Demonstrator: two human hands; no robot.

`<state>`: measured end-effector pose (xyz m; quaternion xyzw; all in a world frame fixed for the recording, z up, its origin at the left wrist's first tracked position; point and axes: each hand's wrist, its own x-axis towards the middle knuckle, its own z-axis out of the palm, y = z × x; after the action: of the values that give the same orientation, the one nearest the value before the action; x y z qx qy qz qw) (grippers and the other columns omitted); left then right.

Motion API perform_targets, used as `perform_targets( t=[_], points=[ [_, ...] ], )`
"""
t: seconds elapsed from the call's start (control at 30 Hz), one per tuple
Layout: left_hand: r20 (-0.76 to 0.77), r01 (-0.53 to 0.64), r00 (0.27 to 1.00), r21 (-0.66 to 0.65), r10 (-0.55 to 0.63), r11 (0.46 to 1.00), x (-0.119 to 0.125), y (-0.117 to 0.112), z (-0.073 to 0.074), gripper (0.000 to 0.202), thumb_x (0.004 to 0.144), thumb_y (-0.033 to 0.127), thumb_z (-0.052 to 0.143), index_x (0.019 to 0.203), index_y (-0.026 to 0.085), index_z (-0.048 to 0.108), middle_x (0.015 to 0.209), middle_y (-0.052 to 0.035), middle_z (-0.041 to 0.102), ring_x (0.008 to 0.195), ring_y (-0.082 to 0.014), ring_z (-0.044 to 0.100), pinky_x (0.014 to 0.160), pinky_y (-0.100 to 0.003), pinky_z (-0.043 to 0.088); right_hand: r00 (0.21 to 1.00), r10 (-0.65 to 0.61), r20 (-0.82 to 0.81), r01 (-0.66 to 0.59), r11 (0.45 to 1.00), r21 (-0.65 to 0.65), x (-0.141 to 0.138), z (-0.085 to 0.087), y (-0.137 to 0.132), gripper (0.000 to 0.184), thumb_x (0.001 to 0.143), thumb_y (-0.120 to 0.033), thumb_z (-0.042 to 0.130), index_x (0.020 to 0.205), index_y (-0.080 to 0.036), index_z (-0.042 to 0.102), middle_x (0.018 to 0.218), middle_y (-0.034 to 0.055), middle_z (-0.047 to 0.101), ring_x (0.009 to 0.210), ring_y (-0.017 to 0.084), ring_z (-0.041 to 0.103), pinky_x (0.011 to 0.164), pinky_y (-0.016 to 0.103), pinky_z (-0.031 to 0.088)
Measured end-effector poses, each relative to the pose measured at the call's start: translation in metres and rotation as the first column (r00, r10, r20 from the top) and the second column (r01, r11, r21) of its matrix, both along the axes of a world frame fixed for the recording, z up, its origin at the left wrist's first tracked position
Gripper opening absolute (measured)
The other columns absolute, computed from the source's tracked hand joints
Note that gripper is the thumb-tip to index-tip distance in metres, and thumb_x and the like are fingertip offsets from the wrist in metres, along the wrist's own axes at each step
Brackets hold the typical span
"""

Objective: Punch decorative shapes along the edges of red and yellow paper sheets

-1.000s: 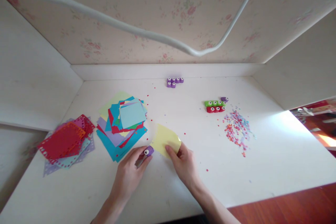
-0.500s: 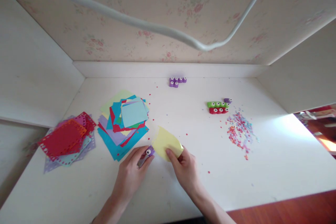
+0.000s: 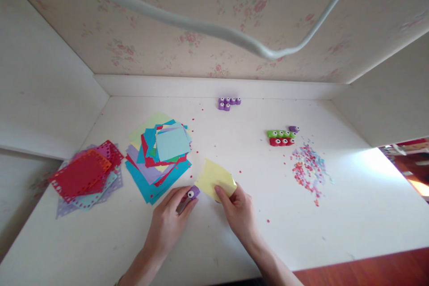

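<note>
So the big thing here was a white desk (image 3: 335,223) against a floral-papered wall (image 3: 150,53), with a thick pale cable (image 3: 214,30) sagging across the view. On the left half sat a messy stack of coloured paper (image 3: 172,143), light blue on top, and further left a pile of hole-edged sheets (image 3: 80,176), mostly red on top.

The right hand (image 3: 239,210) had a yellow sheet (image 3: 212,176) pinched, thumb on top. The left hand (image 3: 169,214) was clamped on a purple punch (image 3: 193,192), thumb and fingers either side. The sheet's left corner was right at the punch, but I couldn't tell if it was in the slot.

Other punches: six purple ones (image 3: 227,103) at the back, plus a green row (image 3: 281,134), a red row (image 3: 282,142) and a lone purple one (image 3: 294,129) on the right. All too small to read any label. Tiniest stuff was the confetti (image 3: 308,165) beside those.
</note>
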<state>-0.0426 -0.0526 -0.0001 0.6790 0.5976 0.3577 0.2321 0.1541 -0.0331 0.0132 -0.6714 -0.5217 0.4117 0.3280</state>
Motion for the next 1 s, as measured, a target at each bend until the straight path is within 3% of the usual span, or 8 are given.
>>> perform_targets(
  t=[0.53, 0.87, 1.0],
  points=[
    [-0.046, 0.009, 0.999, 0.022, -0.008, 1.000, 0.003, 0.004, 0.001, 0.023, 0.091, 0.032, 0.061, 0.112, 0.023, 0.063, 0.103, -0.0061, 0.071, 0.088, -0.0190, 0.071, 0.082, -0.032, 0.060, 0.999, 0.045, -0.007, -0.045, 0.999, -0.026, 0.000, -0.002, -0.004, 0.031, 0.089, -0.045, 0.058, 0.098, -0.018, 0.069, 0.068, 0.0014, 0.067, 0.056, 0.016, 0.057, 0.050, 0.024, 0.041],
    [-0.064, 0.015, 0.998, -0.015, -0.016, 1.000, 0.002, 0.002, 0.003, 0.023, 0.093, 0.030, 0.060, 0.114, 0.023, 0.062, 0.106, -0.0056, 0.071, 0.090, -0.0192, 0.070, 0.085, -0.032, 0.058, 0.965, -0.026, -0.261, 0.007, 0.997, -0.074, 0.000, -0.010, 0.000, 0.039, 0.084, -0.049, 0.063, 0.108, -0.018, 0.069, 0.079, 0.0065, 0.073, 0.062, 0.020, 0.065, 0.050, 0.027, 0.051],
    [-0.041, 0.016, 0.999, -0.024, -0.017, 1.000, 0.003, 0.002, 0.005, 0.024, 0.093, 0.030, 0.060, 0.115, 0.024, 0.061, 0.106, -0.0052, 0.071, 0.090, -0.0185, 0.071, 0.086, -0.031, 0.058, 0.981, -0.013, -0.191, -0.006, 0.995, -0.096, -0.004, -0.008, -0.003, 0.037, 0.085, -0.048, 0.062, 0.106, -0.019, 0.070, 0.073, 0.0051, 0.071, 0.058, 0.019, 0.062, 0.047, 0.026, 0.046]
  ],
)
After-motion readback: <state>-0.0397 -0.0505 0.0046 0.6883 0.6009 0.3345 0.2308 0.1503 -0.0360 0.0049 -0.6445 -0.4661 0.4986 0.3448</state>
